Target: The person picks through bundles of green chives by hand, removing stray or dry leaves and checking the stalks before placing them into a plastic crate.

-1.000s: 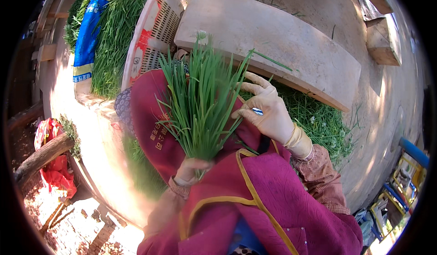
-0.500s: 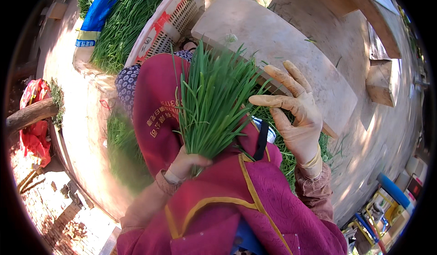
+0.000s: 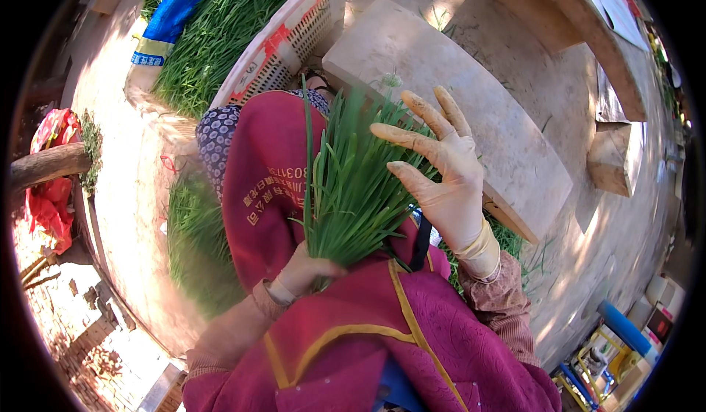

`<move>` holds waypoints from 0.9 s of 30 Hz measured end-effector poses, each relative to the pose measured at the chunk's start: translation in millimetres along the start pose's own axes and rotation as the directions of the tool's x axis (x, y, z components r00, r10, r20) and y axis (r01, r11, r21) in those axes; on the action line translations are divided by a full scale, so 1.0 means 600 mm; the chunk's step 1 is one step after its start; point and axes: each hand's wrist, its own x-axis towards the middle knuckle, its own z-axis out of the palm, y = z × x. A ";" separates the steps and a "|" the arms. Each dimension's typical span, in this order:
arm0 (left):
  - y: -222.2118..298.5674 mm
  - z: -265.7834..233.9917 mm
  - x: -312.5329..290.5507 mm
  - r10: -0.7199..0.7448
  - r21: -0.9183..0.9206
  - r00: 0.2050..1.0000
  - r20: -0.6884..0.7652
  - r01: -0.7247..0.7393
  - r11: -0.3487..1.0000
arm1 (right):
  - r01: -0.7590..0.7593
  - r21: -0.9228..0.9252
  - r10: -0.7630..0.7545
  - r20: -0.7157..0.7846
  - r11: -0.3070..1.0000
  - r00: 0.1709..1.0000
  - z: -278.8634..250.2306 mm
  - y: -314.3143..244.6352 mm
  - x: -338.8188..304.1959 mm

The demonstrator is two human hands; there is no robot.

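Note:
My gloved left hand (image 3: 307,271) is closed around the lower end of a bunch of garlic chives (image 3: 358,184), held over my lap. The green blades fan out upward and to the right; one stands apart on the left side. My gloved right hand (image 3: 445,166) is raised at the bunch's right edge, fingers spread and curved, its fingertips stained brown. Nothing shows between those fingers, though the thumb and index tips lie over the blades. A maroon apron (image 3: 261,169) with yellow trim covers my knees and lap.
A pale plastic basket (image 3: 273,63) stands ahead to the left, beside a large heap of chives (image 3: 213,44) with blue wrapping (image 3: 176,8). More chives (image 3: 195,235) lie left of my knee. A stone slab (image 3: 448,96) lies ahead right; a wooden bench (image 3: 588,37) stands beyond it.
My right hand has moved left and slightly up, so its fingers now overlap the chives' right side. My left hand keeps its hold on the bunch. The whole view has shifted slightly.

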 end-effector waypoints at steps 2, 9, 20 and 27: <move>-0.004 -0.002 0.001 0.003 0.022 1.000 -0.002 -0.003 1.000 | 0.011 -0.054 -0.009 0.031 0.998 0.999 0.008 0.001 0.011; -0.008 -0.010 0.002 -0.035 0.067 0.999 -0.015 0.036 0.997 | 0.054 -0.085 -0.047 0.084 0.995 0.995 0.058 0.045 0.028; -0.004 -0.007 0.005 -0.037 0.030 0.999 0.032 0.036 0.999 | 0.043 -0.147 -0.038 0.038 0.988 0.999 0.021 0.076 0.022; -0.008 -0.009 0.005 -0.048 0.018 0.999 0.021 0.047 0.999 | 0.108 0.028 -0.111 0.128 0.994 0.986 -0.015 0.011 0.045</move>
